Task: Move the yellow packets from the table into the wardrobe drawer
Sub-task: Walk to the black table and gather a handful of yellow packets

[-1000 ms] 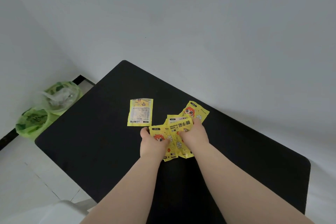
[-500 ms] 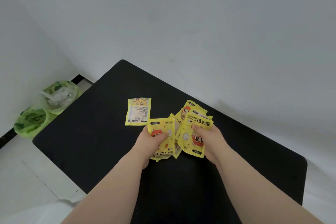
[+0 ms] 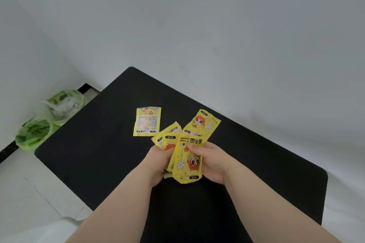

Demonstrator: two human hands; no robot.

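Green plastic bags (image 3: 49, 118) sat on the floor far off to the left of the hands, past the edge of the black table (image 3: 88, 163). One yellow packet (image 3: 147, 121) lay flat, printed back up, just beyond the left hand (image 3: 158, 162), whose fingers curled round a bunch of packets (image 3: 185, 158). The right hand (image 3: 213, 163) gripped the same bunch, thumb on the front one. A cartoon-faced packet (image 3: 205, 122) showed just beyond it, perhaps resting on the table.

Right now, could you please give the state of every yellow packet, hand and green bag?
Held yellow packets: gripped by both hands.
Left hand: gripping packets.
Right hand: gripping packets.
Label-side-up yellow packet: flat on black table.
Cartoon-front yellow packet: on table.
Green plastic bags: on floor.
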